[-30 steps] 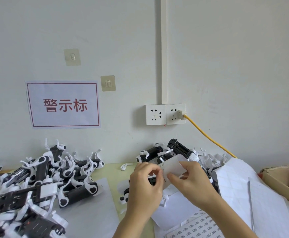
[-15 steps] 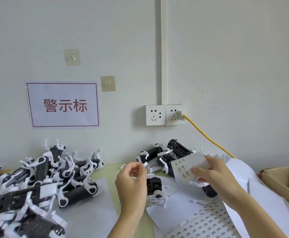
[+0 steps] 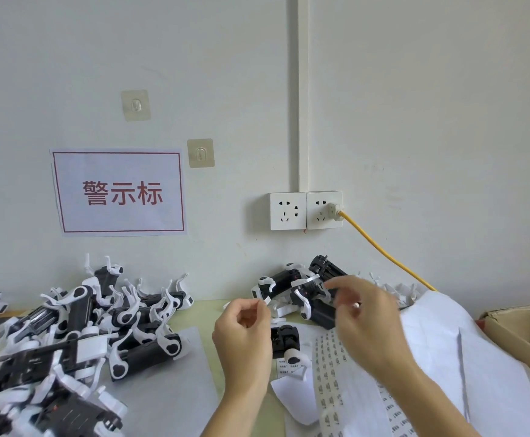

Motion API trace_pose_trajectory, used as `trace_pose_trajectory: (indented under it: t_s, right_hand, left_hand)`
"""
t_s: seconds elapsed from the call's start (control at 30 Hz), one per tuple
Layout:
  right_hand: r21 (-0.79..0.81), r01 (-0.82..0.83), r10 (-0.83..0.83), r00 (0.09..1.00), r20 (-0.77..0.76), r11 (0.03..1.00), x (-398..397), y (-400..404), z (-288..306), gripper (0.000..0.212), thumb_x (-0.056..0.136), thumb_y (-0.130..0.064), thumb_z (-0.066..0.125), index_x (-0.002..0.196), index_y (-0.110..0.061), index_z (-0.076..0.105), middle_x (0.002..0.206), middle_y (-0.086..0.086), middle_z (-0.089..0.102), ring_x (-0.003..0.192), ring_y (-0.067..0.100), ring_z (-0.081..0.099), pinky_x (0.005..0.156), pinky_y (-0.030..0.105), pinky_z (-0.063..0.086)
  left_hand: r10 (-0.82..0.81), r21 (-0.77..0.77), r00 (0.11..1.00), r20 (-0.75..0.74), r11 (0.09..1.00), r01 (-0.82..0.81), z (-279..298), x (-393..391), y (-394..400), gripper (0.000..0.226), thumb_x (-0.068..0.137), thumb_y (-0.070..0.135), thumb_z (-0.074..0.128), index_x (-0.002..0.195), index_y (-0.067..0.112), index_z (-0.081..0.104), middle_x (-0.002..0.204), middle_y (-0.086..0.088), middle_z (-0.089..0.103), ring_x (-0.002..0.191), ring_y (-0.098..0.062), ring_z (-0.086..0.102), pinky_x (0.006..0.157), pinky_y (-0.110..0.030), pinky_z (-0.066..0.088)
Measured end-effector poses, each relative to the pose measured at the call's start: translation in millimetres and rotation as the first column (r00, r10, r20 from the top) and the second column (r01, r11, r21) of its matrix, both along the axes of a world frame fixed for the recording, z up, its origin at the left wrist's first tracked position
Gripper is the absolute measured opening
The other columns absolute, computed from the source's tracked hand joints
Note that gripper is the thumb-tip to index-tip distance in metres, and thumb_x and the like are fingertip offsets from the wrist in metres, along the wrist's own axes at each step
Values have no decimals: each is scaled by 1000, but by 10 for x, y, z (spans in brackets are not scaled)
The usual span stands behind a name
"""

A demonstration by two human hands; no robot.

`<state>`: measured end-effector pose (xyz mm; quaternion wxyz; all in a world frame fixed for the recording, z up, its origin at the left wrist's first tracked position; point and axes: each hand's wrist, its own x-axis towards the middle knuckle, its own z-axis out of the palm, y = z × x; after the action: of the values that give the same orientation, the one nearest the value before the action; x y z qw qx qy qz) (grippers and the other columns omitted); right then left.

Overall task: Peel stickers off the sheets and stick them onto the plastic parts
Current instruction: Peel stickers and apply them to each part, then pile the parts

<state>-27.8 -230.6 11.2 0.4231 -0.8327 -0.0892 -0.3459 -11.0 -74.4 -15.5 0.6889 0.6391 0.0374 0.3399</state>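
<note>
Just beyond the right hand (image 3: 366, 323), whose blurred grip cannot be told, the plastic part (image 3: 312, 296) is found, while a sticker (image 3: 265, 300) is pinched by the left hand (image 3: 244, 332).

A white wall (image 3: 415, 105) carries a red-lettered sign (image 3: 118, 192), two hooks (image 3: 135, 105) and twin sockets (image 3: 306, 210).

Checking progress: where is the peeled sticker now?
Head view, centre: the sticker is pinched in the left hand, just left of the blurred right hand.

Two wall hooks (image 3: 135, 105), two sockets (image 3: 288, 211), one sign (image 3: 119, 192), two hands (image 3: 244, 335)
</note>
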Motion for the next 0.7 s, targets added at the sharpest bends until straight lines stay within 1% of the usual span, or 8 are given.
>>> trace_pose_trajectory:
  t_s: [0.1, 0.2, 0.23, 0.3, 0.37, 0.43, 0.6, 0.7]
  right_hand:
    - [-48, -329, 327, 944, -50, 943, -99, 327, -50, 52, 73, 0, 42, 103, -29, 73, 70, -11, 66, 68, 5, 61, 59, 9, 42]
    - [-94, -486, 475, 872, -122, 869, -84, 502, -160, 57, 67, -1, 36, 104, -29, 69, 65, -1, 64, 63, 16, 56, 56, 16, 39]
    - [-91, -506, 492, 859, -140, 858, -72, 514, -178, 58, 67, 0, 36, 106, -28, 67, 65, 1, 64, 64, 19, 57, 56, 23, 43]
    - [-60, -509, 496, 856, -147, 859, -60, 502, -184, 63, 66, 0, 35, 113, -32, 63, 68, 3, 64, 68, 22, 61, 62, 34, 51]
    - [-41, -508, 499, 855, -139, 860, -62, 500, -185, 67, 66, -2, 35, 113, -44, 60, 71, 3, 65, 68, 20, 61, 62, 29, 49]
    - [-29, -520, 513, 849, -130, 854, -67, 515, -185, 73, 67, -1, 36, 113, -51, 62, 72, 2, 67, 66, 17, 60, 57, 18, 43]
    - [5, -534, 528, 835, -152, 846, -85, 514, -174, 77, 69, 9, 37, 129, -33, 62, 75, 1, 69, 66, 3, 63, 58, 9, 41]
    - [37, -520, 517, 834, -195, 853, -87, 503, -172, 78, 74, 14, 38, 142, -23, 51, 75, -10, 71, 72, 1, 67, 61, 8, 43]
  left_hand:
    - [4, 5, 1000, -12, 1000, -4, 6, 4, -11, 21, 85, 4, 69, 67, 13, 68, 64, 1, 68, 58, -3, 58, 57, -13, 44]
    - [-17, -38, 1000, -26, 999, 16, 8, 5, -10, 20, 87, 3, 68, 69, 11, 68, 65, -1, 68, 60, -11, 60, 59, -26, 51]
    - [-24, -58, 999, -32, 998, 22, 7, 4, -6, 20, 87, 3, 68, 69, 11, 68, 64, -1, 67, 60, -13, 60, 59, -32, 52]
    - [-21, -72, 999, -37, 997, 18, 10, -1, 3, 19, 87, 3, 67, 70, 11, 68, 61, 3, 65, 57, -10, 59, 56, -29, 51]
    - [-23, -72, 999, -38, 997, 20, 15, -10, 8, 19, 87, 4, 67, 69, 11, 68, 59, 5, 64, 55, -8, 58, 55, -26, 50]
    - [-47, -69, 998, -46, 997, 44, 20, -14, 3, 22, 89, 2, 65, 69, 11, 69, 58, 5, 63, 58, -13, 58, 60, -39, 53]
    - [-116, -114, 992, -51, 987, 110, 18, 3, 12, 27, 92, 0, 60, 69, 11, 70, 54, 6, 58, 59, -19, 54, 62, -40, 48]
    - [-198, -125, 979, -39, 974, 192, 32, -11, 8, 30, 95, 0, 57, 73, 13, 74, 58, 7, 62, 53, -13, 53, 57, -35, 46]
